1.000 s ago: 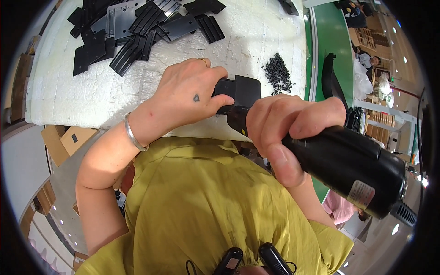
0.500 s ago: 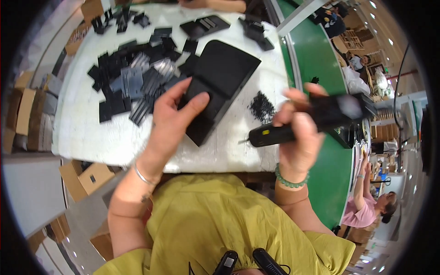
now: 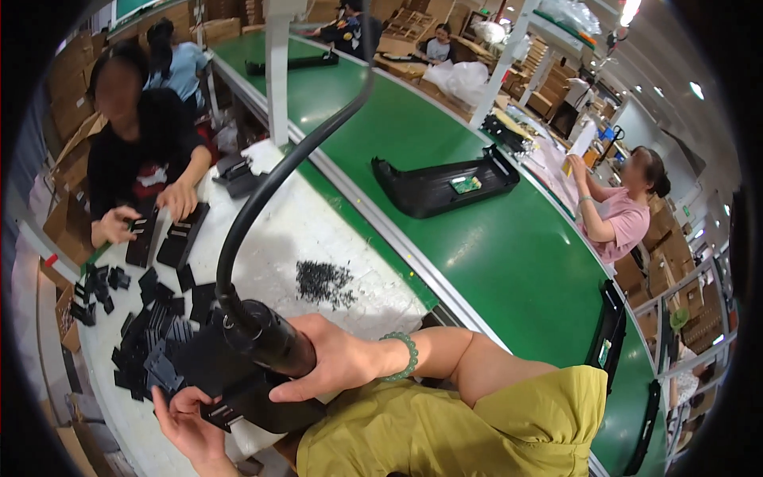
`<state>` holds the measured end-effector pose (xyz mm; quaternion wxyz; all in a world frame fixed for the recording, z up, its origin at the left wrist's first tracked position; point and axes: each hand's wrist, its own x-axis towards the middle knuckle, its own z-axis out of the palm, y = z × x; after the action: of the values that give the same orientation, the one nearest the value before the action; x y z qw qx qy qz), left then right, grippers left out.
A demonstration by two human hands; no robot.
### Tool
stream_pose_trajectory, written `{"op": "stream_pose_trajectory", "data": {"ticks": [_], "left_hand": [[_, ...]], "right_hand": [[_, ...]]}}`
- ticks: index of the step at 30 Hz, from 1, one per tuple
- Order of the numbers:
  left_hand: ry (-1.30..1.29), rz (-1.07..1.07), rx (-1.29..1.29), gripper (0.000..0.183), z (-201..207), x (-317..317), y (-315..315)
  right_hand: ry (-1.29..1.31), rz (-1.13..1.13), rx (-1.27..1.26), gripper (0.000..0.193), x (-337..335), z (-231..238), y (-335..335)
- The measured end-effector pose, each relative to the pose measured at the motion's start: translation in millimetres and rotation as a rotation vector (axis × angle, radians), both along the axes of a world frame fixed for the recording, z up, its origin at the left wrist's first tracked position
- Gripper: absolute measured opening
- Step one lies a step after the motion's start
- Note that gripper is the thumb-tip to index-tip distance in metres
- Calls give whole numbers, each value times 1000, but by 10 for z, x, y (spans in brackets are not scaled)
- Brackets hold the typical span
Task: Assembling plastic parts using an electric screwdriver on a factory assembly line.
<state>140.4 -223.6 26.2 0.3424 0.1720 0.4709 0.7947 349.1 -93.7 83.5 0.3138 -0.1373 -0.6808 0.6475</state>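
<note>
Since the frame half a second ago, the driver has gone from beside the panel to above it, and the left hand has gone from across the panel's face to its left end. The camera's view has swung too, bringing in more of the green belt.

The right hand comes in from the right, forearm running nearly level from the sleeve and elbow bent. It is wrapped firmly round the driver, thumb pointing down and left over the panel. A green bracelet circles the wrist. The driver's cord end faces the camera, its cable arching up and away; its tip is hidden.

The left hand reaches up from the lower edge, fingers loosely curled and parted, one raised. Its nearest fingertips meet the panel's edge by some small metal strips; whether they pinch it, I cannot tell.

The panel lies tilted in view at the table's near side, close to the person's body, partly covered by the driver and right hand. Beyond its left end is a heap of black plates; screws are spread on the white table past the driver.
</note>
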Motion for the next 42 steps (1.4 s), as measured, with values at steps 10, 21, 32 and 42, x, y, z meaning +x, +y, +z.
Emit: {"op": "stream_pose_trajectory", "data": {"ticks": [10,21,32,42], "left_hand": [[-76,-239,105,33,-136,109,-487],[236,665,-873,37,-713,-1614,-2234],[1071,22,-494,30,-2,-592,326],[1814,135,-707,75,-460,-684,2285]], "right_hand": [[101,52,-438,34,-312,-106,-23],[471,-424,-232,21,-201,-217,856],[473,-537,-130,24,-165,-447,957],[559,-433,-104,30,158,-43,770]]}}
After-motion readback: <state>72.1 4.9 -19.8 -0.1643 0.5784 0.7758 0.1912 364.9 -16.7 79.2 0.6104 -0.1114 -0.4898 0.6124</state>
